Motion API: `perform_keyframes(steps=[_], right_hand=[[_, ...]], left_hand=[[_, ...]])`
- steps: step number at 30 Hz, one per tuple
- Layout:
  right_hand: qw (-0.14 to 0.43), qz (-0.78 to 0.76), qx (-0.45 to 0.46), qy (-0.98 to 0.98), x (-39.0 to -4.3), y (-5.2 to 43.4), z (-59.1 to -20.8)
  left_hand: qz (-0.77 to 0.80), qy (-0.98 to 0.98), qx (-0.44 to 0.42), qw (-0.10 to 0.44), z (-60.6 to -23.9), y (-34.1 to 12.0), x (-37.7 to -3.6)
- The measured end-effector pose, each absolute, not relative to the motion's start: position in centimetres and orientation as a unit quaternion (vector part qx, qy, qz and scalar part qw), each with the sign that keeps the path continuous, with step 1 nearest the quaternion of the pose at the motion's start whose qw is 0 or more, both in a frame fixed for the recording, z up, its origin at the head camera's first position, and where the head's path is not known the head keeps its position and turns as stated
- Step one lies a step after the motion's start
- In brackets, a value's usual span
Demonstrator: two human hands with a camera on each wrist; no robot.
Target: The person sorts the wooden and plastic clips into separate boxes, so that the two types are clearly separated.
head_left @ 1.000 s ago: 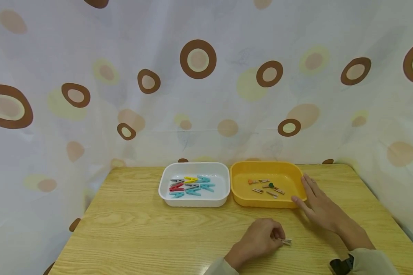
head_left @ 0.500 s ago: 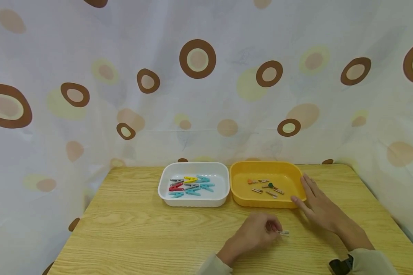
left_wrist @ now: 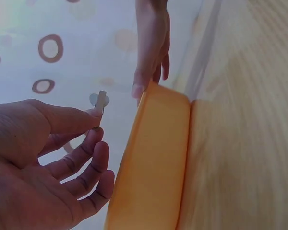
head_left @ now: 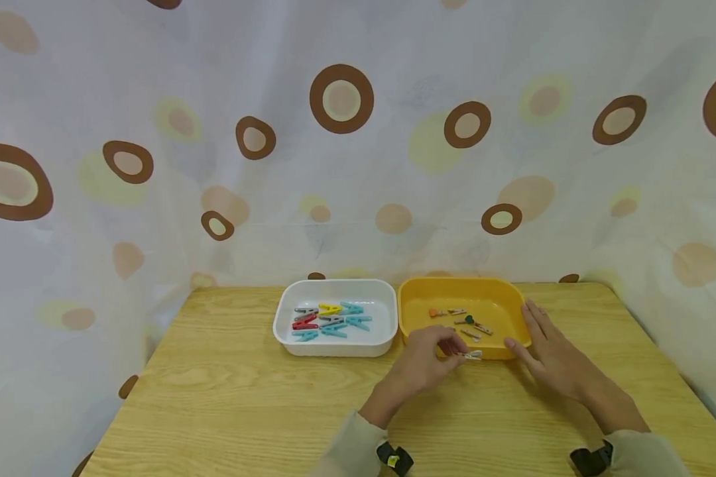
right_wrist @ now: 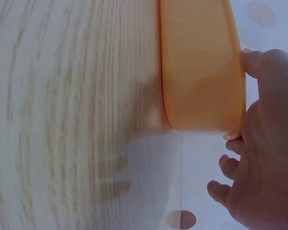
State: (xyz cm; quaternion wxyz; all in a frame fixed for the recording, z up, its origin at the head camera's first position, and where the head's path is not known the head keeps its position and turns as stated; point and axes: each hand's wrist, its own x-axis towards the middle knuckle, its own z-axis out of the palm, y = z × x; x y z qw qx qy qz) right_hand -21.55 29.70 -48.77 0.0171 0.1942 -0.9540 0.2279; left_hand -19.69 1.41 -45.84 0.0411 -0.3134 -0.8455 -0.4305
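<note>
My left hand pinches a small wooden clothespin between thumb and index finger, just over the front rim of the yellow tray. A pale heart-shaped ornament shows on the clothespin in the left wrist view; the other fingers are loosely bent. At the tray's right end lies my right hand. Its fingers extend along the side and its thumb touches the front rim, while the right wrist view shows the palm outside the tray. Several small wooden clothespins lie inside the tray, some with orange or green ornaments.
A white tray stands against the yellow tray's left side. It holds several plastic clothespins in blue, red, yellow and grey. Both trays sit at the back of the wooden table, before a patterned curtain.
My left hand has lifted the clothespin off the table and carried it away from me, up to the yellow tray's front rim. My right hand has stayed on that tray.
</note>
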Motion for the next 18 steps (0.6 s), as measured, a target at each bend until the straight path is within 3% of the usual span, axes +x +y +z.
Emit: perform_keyframes(steps=[7, 18], right_hand=[[0.020, 0.233, 0.199, -0.952, -21.5, 29.7, -48.9], [0.017, 0.238, 0.197, -0.951, -21.4, 29.8, -48.9]], left_hand=[[-0.414, -0.862, -0.287, 0.067, -45.1, 0.9, -21.8], [-0.427, -0.866, -0.257, 0.038, -45.5, 2.0, -25.8]])
